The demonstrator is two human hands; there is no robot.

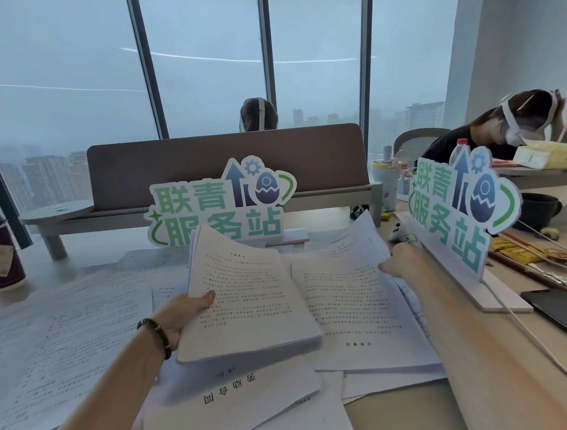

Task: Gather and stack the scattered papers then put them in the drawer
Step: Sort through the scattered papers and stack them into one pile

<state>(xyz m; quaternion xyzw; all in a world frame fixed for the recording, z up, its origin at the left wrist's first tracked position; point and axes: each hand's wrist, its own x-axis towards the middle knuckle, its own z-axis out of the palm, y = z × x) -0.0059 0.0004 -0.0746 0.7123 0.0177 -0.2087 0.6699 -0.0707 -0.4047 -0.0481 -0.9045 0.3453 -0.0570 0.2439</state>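
Roughly halfway on gathering, I'd say. My left hand (180, 311) grips a decent stack of papers (249, 298) by its edge, raised above the bench (462, 401). My right hand (400, 259) pinches a loose sheet (350, 295) just right of the stack. Plenty of sheets (76, 319) are left scattered below and left of it. No drawer visible anywhere, and the print's too blurry to read.

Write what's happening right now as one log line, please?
left hand: holds paper stack | right hand: grips loose sheet | drawer: unseen

Dim window backlight, hazy, wide-angle edge warp
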